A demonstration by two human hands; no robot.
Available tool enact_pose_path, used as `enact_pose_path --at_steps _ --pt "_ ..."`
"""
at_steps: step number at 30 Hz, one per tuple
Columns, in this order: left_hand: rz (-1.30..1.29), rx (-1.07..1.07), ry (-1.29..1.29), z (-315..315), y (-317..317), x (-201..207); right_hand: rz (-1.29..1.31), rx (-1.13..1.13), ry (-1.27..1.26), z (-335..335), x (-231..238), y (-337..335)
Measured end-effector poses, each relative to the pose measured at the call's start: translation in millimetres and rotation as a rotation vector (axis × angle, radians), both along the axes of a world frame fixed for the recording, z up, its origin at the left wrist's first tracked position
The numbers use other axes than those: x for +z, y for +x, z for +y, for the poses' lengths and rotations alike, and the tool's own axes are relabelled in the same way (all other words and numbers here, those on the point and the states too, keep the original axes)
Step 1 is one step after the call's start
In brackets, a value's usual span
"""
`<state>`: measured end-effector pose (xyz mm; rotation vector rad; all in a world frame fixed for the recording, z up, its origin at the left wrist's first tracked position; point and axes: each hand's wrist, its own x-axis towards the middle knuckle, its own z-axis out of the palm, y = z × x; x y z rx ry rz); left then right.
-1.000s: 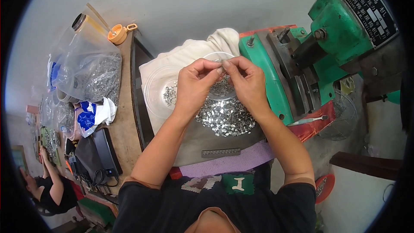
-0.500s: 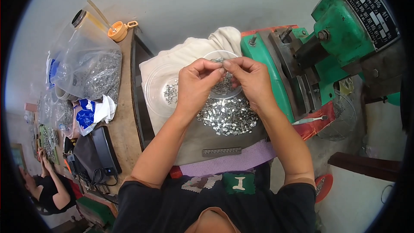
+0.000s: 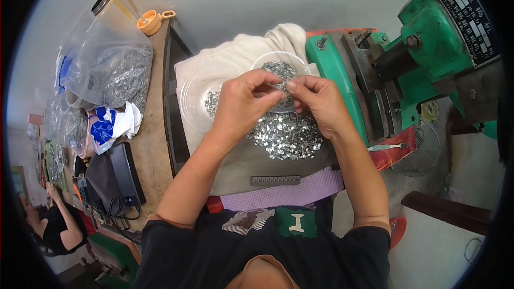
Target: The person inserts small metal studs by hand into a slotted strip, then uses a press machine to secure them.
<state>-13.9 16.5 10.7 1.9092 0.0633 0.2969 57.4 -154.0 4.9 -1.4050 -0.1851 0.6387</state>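
Note:
My left hand point(image 3: 238, 101) and my right hand point(image 3: 323, 101) meet over a clear round tub point(image 3: 255, 63) filled with small silvery metal pieces point(image 3: 278, 68). The right thumb and forefinger are pinched together. Opposite them, the left forefinger and thumb curl inward, their tips close to the right fingertips. Whatever lies between the fingertips is too small to make out. Just below my hands, a loose heap of shiny little metal pieces point(image 3: 289, 139) covers the grey cloth point(image 3: 230, 166). Left of my left hand stands another clear round tub point(image 3: 188, 104) with some pieces in it.
A green press machine point(image 3: 337, 80) stands on the right. To the left, a wooden table point(image 3: 159, 85) carries clear bags of metal pieces point(image 3: 126, 83), an orange lid point(image 3: 150, 23) and a black device point(image 3: 127, 174). Nearer me lies a dark perforated strip point(image 3: 275, 180). Another person point(image 3: 59, 230) sits far left.
Both hands sit slightly lower and further right in view, and the left forefinger and thumb have parted a little. The whole scene has shifted slightly with my head.

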Motion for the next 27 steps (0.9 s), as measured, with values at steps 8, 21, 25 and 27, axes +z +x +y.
enact_pose_path --at_steps 8,21,25,27 --pt "-0.17 -0.078 0.185 2.8 3.2 5.9 0.097 0.014 0.06 -2.6 6.2 -0.6" --pt "-0.317 -0.096 0.42 2.1 2.8 5.8 0.109 -0.01 0.025 -6.6 2.8 -2.3" --pt "-0.391 -0.096 0.616 1.8 -1.3 5.3 0.128 0.056 0.025 -9.0 2.5 -0.3" --pt "-0.384 -0.127 0.638 5.0 -5.1 6.4 0.147 0.09 0.035 -11.7 1.5 -0.2"
